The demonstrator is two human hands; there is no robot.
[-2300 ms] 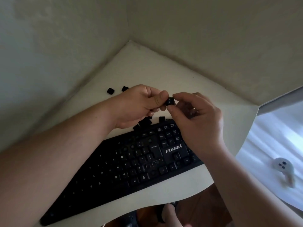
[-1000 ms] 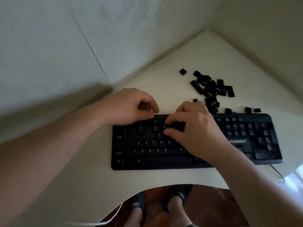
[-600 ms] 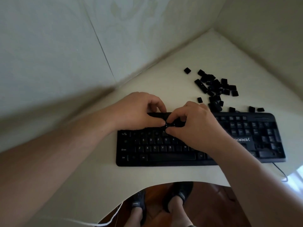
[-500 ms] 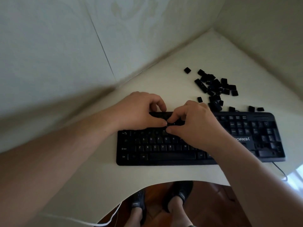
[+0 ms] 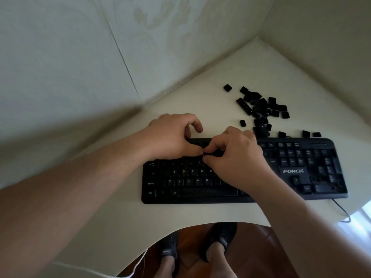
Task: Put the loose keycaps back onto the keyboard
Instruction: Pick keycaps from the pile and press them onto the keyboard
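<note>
**Pinching at the upper key rows**

Pinched between right thumb and forefinger: something small and dark, presumably a keycap, mostly hidden, so cannot tell for sure. Right hand curled over the middle of the keyboard, fingertips down on the upper rows. Left hand just beside it, fingers curled, thumb tip meeting the right fingertips at that same spot, forefinger arched above the keyboard's far edge; whether it grips anything of its own, cannot tell.

Below the hands, letter keys seated in their rows, S to H and Z to B readable. Several bare sockets on the right side, around the arrow cluster and number pad, beside the white FOREV logo.

Beyond the far edge, to the right of the hands: pile of loose keycaps on the white table, one long bar key among them, a few strays apart, three sitting just behind the keyboard's back edge. Thin dark cable trailing off the right end.

Under the table's curved front edge, wooden floor and two dark shoes.
</note>
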